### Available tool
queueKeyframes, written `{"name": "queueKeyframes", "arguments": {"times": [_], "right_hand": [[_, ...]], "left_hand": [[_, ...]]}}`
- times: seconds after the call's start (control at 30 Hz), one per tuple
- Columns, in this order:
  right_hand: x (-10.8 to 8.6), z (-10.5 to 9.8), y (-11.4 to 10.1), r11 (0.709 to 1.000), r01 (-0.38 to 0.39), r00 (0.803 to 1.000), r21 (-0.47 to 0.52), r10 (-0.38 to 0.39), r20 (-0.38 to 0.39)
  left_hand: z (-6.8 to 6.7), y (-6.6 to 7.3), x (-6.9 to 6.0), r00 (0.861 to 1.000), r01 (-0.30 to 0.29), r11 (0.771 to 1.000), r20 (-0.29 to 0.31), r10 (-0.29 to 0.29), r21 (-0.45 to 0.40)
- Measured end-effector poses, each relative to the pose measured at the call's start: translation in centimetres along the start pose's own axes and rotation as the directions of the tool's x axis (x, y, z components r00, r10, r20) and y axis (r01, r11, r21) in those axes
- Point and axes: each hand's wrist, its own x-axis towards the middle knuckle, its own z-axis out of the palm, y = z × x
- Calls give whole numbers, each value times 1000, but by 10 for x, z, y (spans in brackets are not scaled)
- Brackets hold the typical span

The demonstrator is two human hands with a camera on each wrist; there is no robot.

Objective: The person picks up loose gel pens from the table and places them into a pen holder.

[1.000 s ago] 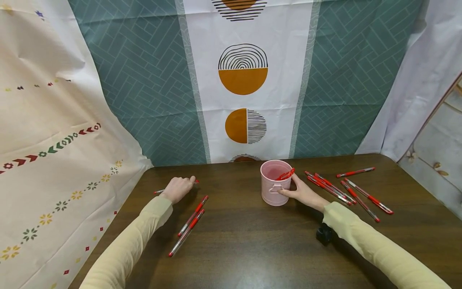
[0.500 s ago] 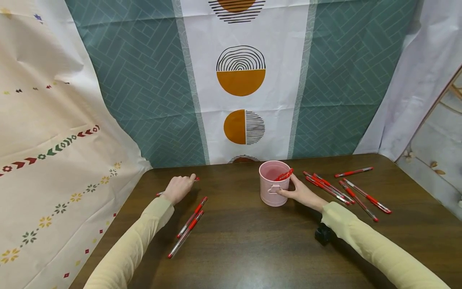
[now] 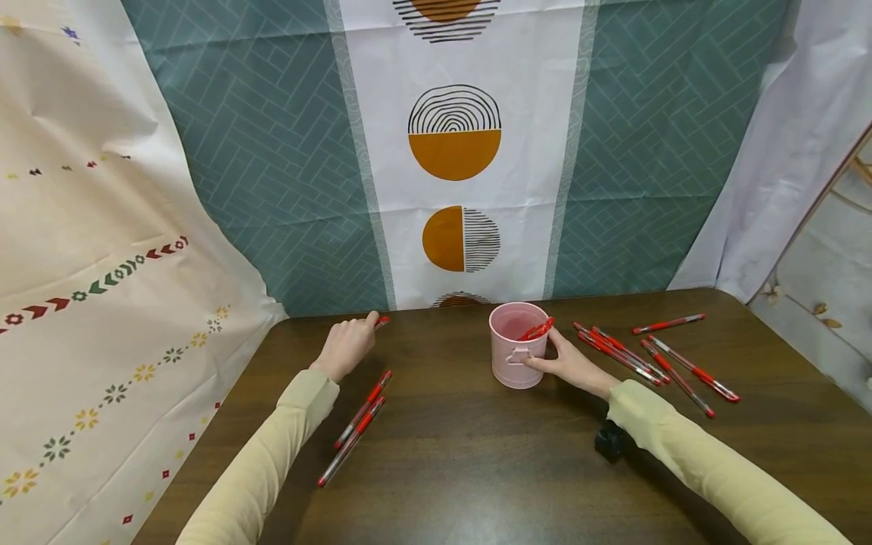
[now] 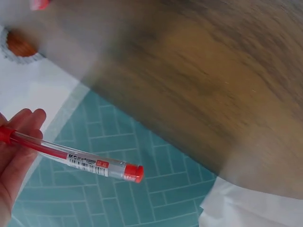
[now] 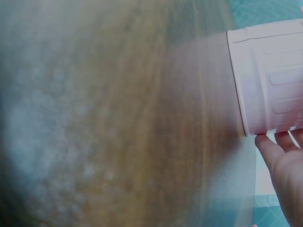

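My left hand [image 3: 347, 344] pinches a red-capped gel pen [image 4: 90, 162] by its capped part; its clear barrel with a label sticks out in the left wrist view. In the head view only the pen's red tip shows past the fingers. A small pink bucket [image 3: 506, 365] stands upright at the back of the table, with red pens [image 3: 536, 331] leaning inside against its right rim. My right hand [image 3: 572, 368] grips the bucket's right side, thumb at the front near the small handle. The right wrist view shows fingers against the bucket's wall [image 5: 284, 80].
Two red pens [image 3: 361, 428] lie side by side on the left of the brown table [image 3: 463, 462]. Several more pens [image 3: 623, 356] are scattered right of the bucket. A black wrist device [image 3: 611, 441] hangs under the right cuff. Patterned curtains [image 3: 293, 166] close off the back.
My left hand has lifted the pen off the table, moving slightly up and right and turning it. The right hand keeps its grip on the bucket, which stays in place.
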Motion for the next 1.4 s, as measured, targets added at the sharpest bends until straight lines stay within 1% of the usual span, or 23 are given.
{"name": "queueKeyframes", "arguments": {"times": [0.13,0.23,0.3,0.43,0.57,0.63,0.7,0.77,0.87,0.97,1.07,1.2,1.33,1.4], "right_hand": [[1,-1,0,1000,-1,1000,-3,1,0],[0,-1,0,1000,-6,1000,-7,6,4],[0,-1,0,1000,-11,1000,0,11,9],[0,-1,1,1000,-19,1000,1,19,12],[-1,0,1,1000,-10,1000,-6,10,7],[-1,0,2,1000,-5,1000,-7,5,10],[-1,0,2,1000,-1,1000,-7,1,12],[0,0,2,1000,-1,1000,-7,1,13],[0,0,2,1000,-4,1000,-10,4,9],[0,-1,3,1000,-2,1000,-23,2,5],[0,0,3,1000,2,1000,-31,-1,2],[1,-1,5,1000,16,1000,-22,-16,-2],[2,-1,5,999,35,999,11,-35,3],[3,-1,5,999,35,999,21,-35,4]], "left_hand": [[-8,3,6,998,47,995,-31,-50,-83],[-16,5,9,995,87,981,-31,-94,-172],[-21,8,11,990,131,964,-25,-140,-232],[-29,14,16,973,210,918,-21,-230,-335],[-35,21,19,957,253,873,-27,-290,-417],[-37,23,21,944,281,843,-24,-328,-459],[-39,26,23,929,312,787,-2,-370,-533],[-40,29,25,915,332,723,20,-404,-606],[-41,32,30,899,330,631,30,-437,-702],[-42,36,35,883,305,573,1,-469,-761],[-44,40,40,861,283,511,-21,-509,-811],[-44,46,47,837,264,417,-9,-547,-870],[-44,53,54,826,253,329,26,-563,-910],[-46,57,57,825,239,275,45,-564,-931]]}}
